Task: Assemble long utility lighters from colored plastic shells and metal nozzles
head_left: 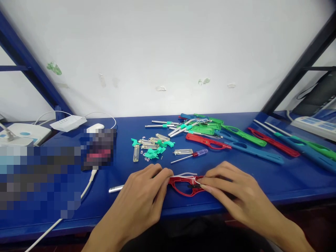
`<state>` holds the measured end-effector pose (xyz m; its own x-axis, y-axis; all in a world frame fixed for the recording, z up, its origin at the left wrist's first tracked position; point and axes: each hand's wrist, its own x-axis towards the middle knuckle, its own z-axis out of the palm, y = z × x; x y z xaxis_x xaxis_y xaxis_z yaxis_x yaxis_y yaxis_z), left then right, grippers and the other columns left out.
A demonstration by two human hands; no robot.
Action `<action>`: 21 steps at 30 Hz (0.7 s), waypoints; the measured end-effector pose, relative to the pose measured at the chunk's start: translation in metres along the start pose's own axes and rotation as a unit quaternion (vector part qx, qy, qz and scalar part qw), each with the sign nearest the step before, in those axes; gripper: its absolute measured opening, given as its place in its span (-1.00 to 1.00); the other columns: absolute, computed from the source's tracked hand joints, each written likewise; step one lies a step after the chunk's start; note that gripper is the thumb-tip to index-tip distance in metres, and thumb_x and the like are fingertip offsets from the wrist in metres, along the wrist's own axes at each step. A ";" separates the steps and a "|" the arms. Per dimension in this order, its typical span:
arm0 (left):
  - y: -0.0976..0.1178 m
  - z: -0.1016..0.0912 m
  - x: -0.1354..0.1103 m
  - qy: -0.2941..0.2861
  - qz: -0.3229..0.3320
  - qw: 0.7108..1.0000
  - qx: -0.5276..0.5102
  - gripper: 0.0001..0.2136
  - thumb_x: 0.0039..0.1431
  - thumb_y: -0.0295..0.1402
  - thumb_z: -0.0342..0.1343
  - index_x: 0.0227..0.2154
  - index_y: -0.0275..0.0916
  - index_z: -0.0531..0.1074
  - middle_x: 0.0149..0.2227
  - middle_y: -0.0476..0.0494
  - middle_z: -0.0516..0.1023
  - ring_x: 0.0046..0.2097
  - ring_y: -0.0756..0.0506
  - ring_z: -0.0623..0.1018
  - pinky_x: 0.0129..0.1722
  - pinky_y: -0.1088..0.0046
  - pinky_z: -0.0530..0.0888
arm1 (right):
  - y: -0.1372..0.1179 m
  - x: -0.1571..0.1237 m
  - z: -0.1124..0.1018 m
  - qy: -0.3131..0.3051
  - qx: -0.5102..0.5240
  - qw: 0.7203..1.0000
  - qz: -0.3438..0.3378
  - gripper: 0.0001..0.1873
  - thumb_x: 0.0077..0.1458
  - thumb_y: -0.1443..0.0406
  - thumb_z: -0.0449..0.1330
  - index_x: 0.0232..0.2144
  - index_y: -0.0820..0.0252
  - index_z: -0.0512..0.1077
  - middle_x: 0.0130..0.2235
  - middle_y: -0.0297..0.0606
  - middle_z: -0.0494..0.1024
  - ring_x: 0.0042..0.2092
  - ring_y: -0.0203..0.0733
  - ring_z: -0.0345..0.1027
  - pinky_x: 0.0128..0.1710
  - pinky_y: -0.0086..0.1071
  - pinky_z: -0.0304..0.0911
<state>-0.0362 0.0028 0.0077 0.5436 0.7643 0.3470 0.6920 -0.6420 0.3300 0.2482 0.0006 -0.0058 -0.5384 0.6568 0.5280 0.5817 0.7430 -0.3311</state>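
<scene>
Near the table's front edge lies a red lighter casing half (pixel 181 191) with an oval finger opening. My left hand (pixel 147 192) is closed on its left part, and a silver metal tube (pixel 115 189) sticks out beyond that hand. My right hand (pixel 233 189) is closed at the casing's other end, fingertips beside a black piece (pixel 194 186) in it. Thin white wires (pixel 185 175) run between the two hands; whether the right fingertips pinch one, I cannot tell. Just behind, a screwdriver (pixel 193 155) with a red and purple handle lies beside a clear lighter tank (pixel 183 152).
Several clear tanks and teal plastic parts (pixel 154 152) lie behind my left hand. Metal tubes with wires (pixel 183 127) and green, blue (pixel 252 151) and red casings (pixel 207 140) are heaped behind my right. At left are a blurred phone (pixel 98 150) and a white cable (pixel 88 189).
</scene>
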 end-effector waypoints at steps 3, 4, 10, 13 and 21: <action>0.000 0.000 -0.002 -0.004 -0.005 1.000 0.001 -0.82 0.55 -0.40 -0.16 -0.11 -0.11 0.35 -0.14 -0.08 0.54 -0.18 -0.15 0.58 -0.23 0.27 0.46 | -0.001 -0.001 -0.001 0.007 0.001 1.000 0.010 -0.70 0.41 0.40 0.19 0.09 -0.02 0.50 -0.09 -0.32 0.64 -0.10 -0.19 0.42 -0.10 -0.27 0.40; 0.000 0.000 -0.002 -0.005 -0.005 1.000 0.001 -0.82 0.54 -0.40 -0.16 -0.11 -0.11 0.35 -0.15 -0.08 0.54 -0.18 -0.15 0.58 -0.22 0.27 0.46 | -0.002 -0.001 -0.001 0.012 0.004 1.000 0.011 -0.70 0.40 0.40 0.19 0.10 -0.02 0.49 -0.09 -0.32 0.64 -0.10 -0.19 0.43 -0.08 -0.27 0.40; 0.001 0.000 -0.001 -0.005 -0.007 1.000 0.003 -0.81 0.53 -0.42 -0.15 -0.15 -0.12 0.36 -0.18 -0.07 0.54 -0.20 -0.14 0.59 -0.21 0.27 0.47 | -0.004 0.000 -0.001 0.035 -0.004 0.999 -0.006 -0.77 0.35 0.42 0.24 -0.01 0.04 0.51 -0.10 -0.28 0.65 -0.11 -0.18 0.51 -0.09 -0.26 0.42; 0.002 -0.001 0.000 -0.006 -0.012 1.000 0.006 -0.81 0.53 -0.41 -0.14 -0.14 -0.12 0.38 -0.18 -0.07 0.56 -0.20 -0.14 0.59 -0.21 0.28 0.48 | -0.004 -0.001 -0.001 0.053 -0.023 0.998 -0.027 -0.73 0.32 0.45 0.23 0.00 0.08 0.53 -0.09 -0.23 0.66 -0.12 -0.14 0.54 -0.09 -0.22 0.41; 0.002 0.000 0.001 -0.002 -0.014 1.000 0.005 -0.81 0.52 -0.40 -0.13 -0.11 -0.12 0.40 -0.17 -0.08 0.57 -0.20 -0.14 0.60 -0.20 0.28 0.50 | -0.006 -0.002 -0.006 0.046 -0.023 0.995 -0.088 -0.72 0.24 0.52 0.24 -0.06 0.13 0.51 -0.17 -0.25 0.71 -0.19 -0.13 0.55 -0.09 -0.14 0.34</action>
<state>-0.0347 0.0019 0.0087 0.5260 0.7820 0.3344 0.7114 -0.6200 0.3308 0.2494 -0.0062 -0.0003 -0.5775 0.5001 0.6453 0.5114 0.8377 -0.1915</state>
